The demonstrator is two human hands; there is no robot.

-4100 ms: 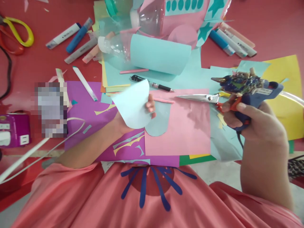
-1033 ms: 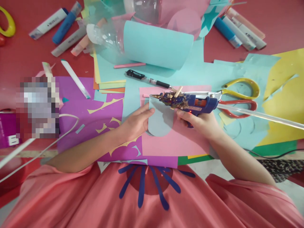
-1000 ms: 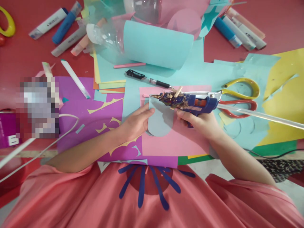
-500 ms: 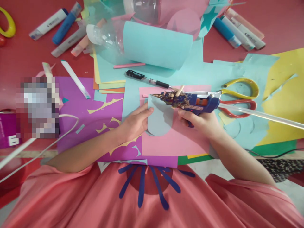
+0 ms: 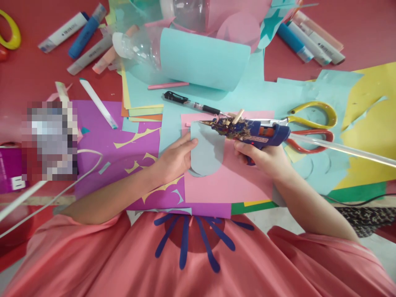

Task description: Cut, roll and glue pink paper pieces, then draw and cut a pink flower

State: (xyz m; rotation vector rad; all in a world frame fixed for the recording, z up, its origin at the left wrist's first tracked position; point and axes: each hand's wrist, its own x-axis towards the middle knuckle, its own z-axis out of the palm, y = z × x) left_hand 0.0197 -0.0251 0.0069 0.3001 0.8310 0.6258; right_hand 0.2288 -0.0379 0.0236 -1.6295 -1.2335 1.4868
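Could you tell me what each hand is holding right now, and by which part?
The right hand grips the blue glue gun by its handle. The left hand pins the light-blue paper cutout flat at its left edge.

No legible text on markers (image 5: 63,31) or glue gun (image 5: 253,132).

Blue glue gun (image 5: 262,134); pale blue cutout (image 5: 206,150); pink sheet (image 5: 229,181); yellow-red scissors (image 5: 312,123).

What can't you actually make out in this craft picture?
- Head view: whether glue leaves the glue gun; its tip is too small.
- The pixelated patch hides what lies there.
- The scissors: blades partly behind the gun.
- Right hand: trigger finger hidden under the gun.
- Left hand covers the blue cut-out edge.
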